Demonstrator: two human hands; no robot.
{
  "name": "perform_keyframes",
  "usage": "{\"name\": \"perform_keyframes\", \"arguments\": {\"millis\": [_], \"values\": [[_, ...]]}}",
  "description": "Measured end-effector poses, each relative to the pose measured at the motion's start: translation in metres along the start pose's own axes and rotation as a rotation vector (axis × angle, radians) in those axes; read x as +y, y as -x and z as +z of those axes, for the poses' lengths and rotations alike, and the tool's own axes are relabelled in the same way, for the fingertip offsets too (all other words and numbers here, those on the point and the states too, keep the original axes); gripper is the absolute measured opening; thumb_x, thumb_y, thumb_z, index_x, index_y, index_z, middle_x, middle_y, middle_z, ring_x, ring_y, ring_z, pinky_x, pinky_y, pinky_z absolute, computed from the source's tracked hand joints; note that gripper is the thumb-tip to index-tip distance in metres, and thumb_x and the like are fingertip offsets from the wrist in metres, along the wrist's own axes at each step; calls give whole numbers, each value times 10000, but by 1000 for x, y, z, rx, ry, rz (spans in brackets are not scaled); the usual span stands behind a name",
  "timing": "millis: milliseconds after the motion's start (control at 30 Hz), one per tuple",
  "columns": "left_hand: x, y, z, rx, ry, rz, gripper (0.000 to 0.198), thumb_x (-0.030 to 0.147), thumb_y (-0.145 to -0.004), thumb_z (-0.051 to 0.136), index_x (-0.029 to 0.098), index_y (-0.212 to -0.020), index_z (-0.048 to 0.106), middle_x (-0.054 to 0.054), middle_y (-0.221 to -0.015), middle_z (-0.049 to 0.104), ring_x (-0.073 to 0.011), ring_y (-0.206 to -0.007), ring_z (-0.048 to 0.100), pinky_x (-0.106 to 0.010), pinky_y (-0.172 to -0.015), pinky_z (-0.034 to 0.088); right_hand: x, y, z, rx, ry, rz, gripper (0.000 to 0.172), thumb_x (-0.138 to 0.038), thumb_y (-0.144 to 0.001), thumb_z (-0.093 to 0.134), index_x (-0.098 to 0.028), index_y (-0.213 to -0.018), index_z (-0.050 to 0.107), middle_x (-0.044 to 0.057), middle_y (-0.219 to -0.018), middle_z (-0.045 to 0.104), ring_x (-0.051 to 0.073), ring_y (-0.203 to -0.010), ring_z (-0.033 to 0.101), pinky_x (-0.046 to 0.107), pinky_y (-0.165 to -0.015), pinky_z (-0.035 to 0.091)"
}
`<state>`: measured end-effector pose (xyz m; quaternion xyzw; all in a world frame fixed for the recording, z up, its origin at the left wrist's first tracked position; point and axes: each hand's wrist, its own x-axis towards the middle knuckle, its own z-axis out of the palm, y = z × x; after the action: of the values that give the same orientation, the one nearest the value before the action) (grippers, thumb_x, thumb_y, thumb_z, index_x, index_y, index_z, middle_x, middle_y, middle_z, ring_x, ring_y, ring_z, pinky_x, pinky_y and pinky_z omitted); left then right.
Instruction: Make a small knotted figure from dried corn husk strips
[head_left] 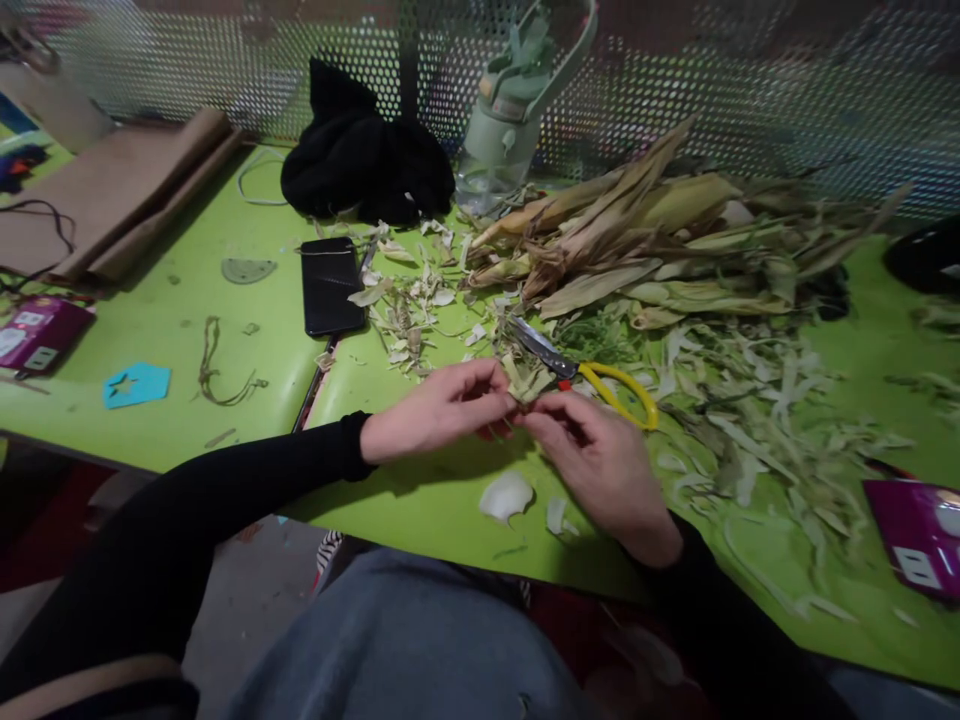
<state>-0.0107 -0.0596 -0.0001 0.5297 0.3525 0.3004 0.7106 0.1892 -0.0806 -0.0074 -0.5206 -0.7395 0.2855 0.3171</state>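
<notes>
Both hands meet over the green table [187, 330], fingers pinched narrow on a small folded piece of corn husk [527, 380]. The left hand [442, 410] grips it from one side, the right hand [600, 460] from the other, so the husk piece sits between the fingertips. Just beyond the fingers lie yellow-handled scissors [592, 375], blades pointing away. Farther past them spreads a heap of dried husks [645, 240]; a black phone [328, 285] lies beyond the left fingers.

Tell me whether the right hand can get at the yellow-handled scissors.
Probably yes: the scissors lie just beyond the right hand, nothing between them, though its fingers pinch a husk strip.
</notes>
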Motion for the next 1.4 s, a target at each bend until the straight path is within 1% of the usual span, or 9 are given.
{"name": "perform_keyframes", "arguments": {"millis": [167, 333, 500, 633, 700, 867, 1033, 1267, 1400], "values": [[2, 1, 1, -51, 105, -97, 122, 180, -907, 538, 154, -796, 494, -1, -747, 650, -75, -667, 605, -226, -668, 469, -4, -2, 0, -104, -9, -148, 221, -302, -935, 578, -231, -728, 611, -18, -638, 583, 127, -578, 505, 272, -545, 380], [8, -1, -4, -79, 196, -168, 124, 151, -892, 515, 156, -775, 474, -24, -824, 676, -85, -723, 645, -229, -677, 472, -6, 0, -8, -133, -72, -167, 207, -253, -926, 568, -226, -721, 585, -24, -619, 547, 118, -547, 492, 254, -512, 380], [13, 1, -9, -99, -74, -54, 88, 197, -870, 603, 140, -858, 536, 8, -806, 612, -80, -710, 560, -241, -699, 451, -6, 2, -8, -118, 26, -222, 224, -245, -930, 549, -214, -708, 544, -26, -622, 510, 111, -546, 461, 252, -526, 373], [15, 1, -9, -67, -222, -21, 321, 232, -783, 747, 147, -1045, 581, 81, -692, 488, -53, -600, 428, -206, -580, 357, -6, 1, -4, -144, 116, -293, 211, -239, -949, 517, -215, -742, 545, -15, -641, 538, 127, -583, 501, 256, -548, 385], [13, 1, -10, -99, -160, -48, 319, 264, -786, 758, 145, -1025, 584, 88, -648, 495, -47, -564, 444, -198, -553, 358, -6, 2, -2, -152, 149, -327, 196, -232, -963, 494, -215, -776, 550, 3, -673, 579, 146, -619, 536, 269, -568, 404], [2, -4, -12, -157, 112, -151, 256, 194, -812, 728, 141, -1001, 564, 29, -672, 654, -85, -616, 632, -212, -602, 487, -1, 5, 1, -115, 237, -407, 165, -215, -974, 479, -198, -845, 581, 39, -724, 629, 178, -660, 569, 296, -609, 435], [-10, -6, -7, -135, 351, -210, 250, 213, -799, 753, 121, -970, 597, 1, -734, 695, -59, -624, 644, -194, -638, 517, 3, 7, 3, -35, 301, -436, 159, -194, -964, 508, -184, -841, 608, 44, -715, 626, 179, -659, 566, 301, -638, 443], [-2, -1, -5, -97, 29, -34, 217, 191, -806, 734, 121, -957, 595, 60, -568, 609, -46, -508, 562, -137, -491, 408, -8, 7, -4, -143, 102, -373, 221, -147, -930, 512, -211, -721, 539, -12, -623, 536, 140, -582, 509, 277, -568, 395], [3, -2, -10, -146, 66, -47, 217, 198, -820, 724, 122, -973, 590, 5, -672, 698, -73, -592, 642, -177, -589, 505, -12, 8, -12, -218, 7, -340, 208, -176, -924, 522, -218, -721, 536, -27, -613, 513, 126, -557, 495, 274, -553, 377]]}}
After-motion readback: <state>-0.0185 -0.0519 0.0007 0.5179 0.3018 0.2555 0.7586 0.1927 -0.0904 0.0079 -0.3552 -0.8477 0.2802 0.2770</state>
